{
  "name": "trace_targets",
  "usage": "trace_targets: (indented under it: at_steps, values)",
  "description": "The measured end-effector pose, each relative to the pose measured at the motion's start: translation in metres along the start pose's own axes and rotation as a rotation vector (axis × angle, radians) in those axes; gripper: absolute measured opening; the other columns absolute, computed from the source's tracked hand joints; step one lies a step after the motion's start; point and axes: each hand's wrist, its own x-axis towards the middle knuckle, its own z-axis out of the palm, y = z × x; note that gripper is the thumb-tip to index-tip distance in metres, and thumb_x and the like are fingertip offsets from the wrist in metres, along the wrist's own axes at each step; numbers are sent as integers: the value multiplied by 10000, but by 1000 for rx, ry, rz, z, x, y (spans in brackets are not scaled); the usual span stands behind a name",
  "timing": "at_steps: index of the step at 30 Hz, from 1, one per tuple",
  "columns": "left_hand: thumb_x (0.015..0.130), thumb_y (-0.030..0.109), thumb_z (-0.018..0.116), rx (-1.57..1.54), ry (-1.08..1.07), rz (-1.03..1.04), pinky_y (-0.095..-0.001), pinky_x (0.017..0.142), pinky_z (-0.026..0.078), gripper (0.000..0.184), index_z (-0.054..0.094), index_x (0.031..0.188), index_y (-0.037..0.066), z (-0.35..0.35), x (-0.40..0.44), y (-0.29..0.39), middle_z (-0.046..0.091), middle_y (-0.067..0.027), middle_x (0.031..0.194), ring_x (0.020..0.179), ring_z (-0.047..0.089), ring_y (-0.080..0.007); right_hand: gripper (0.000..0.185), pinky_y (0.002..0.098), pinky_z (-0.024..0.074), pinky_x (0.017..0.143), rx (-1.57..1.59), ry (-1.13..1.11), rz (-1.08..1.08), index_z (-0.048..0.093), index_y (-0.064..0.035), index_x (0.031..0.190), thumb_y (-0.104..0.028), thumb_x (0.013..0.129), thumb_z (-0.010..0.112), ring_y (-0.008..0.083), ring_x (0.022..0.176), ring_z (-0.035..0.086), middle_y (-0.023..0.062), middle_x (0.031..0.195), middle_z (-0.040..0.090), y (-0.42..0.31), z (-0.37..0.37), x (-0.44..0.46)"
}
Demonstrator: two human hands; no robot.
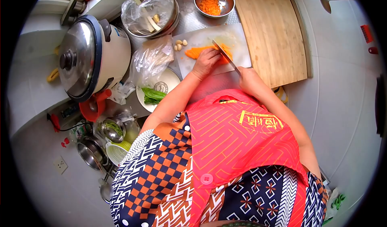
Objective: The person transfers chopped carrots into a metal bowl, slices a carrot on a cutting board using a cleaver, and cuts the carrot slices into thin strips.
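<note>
My right hand (249,81) is wrapped round the handle of a kitchen knife (226,55), its blade slanting up and left over the white cutting board (242,35). With fingers curled, my left hand (207,61) presses on the carrot (194,52) beside the blade. Part of the carrot is in thin orange slices, and some of it is hidden under my fingers. Several garlic cloves (179,45) lie at the board's left side, apart from my hand.
A metal bowl (199,2) of chopped carrot stands behind the board. To the right is a large wooden board (270,37). On the left are a rice cooker (115,45), a bag-lined pot (133,19), a plastic bag (151,59) and a plate (174,80) with green leaves (153,95).
</note>
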Motion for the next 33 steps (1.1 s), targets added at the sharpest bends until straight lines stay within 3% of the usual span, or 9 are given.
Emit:
trace_targets:
  at_steps: [6,18,33]
  values:
    - [728,63,601,11,-24,-13,-364,861,479,235,674,951,45,-1,-2,0,647,-76,1040,1018,591,-258,232,502,495,772,2,-77,111,597,79,949,27,754,484,471,848,609,340,849,606,-15,-17,-11]
    - [722,80,596,-17,-7,-5,-372,844,492,207,672,912,46,-7,8,4,651,-80,1029,1003,597,-257,236,509,496,772,-42,-122,102,574,96,962,32,743,512,474,840,608,333,842,613,-6,-3,2]
    - [719,67,590,-42,-4,-6,-383,852,496,189,651,893,30,-3,5,0,647,-104,1017,986,602,-290,262,509,488,768,-52,-37,131,579,37,1046,-1,812,467,468,863,604,325,863,608,5,18,20]
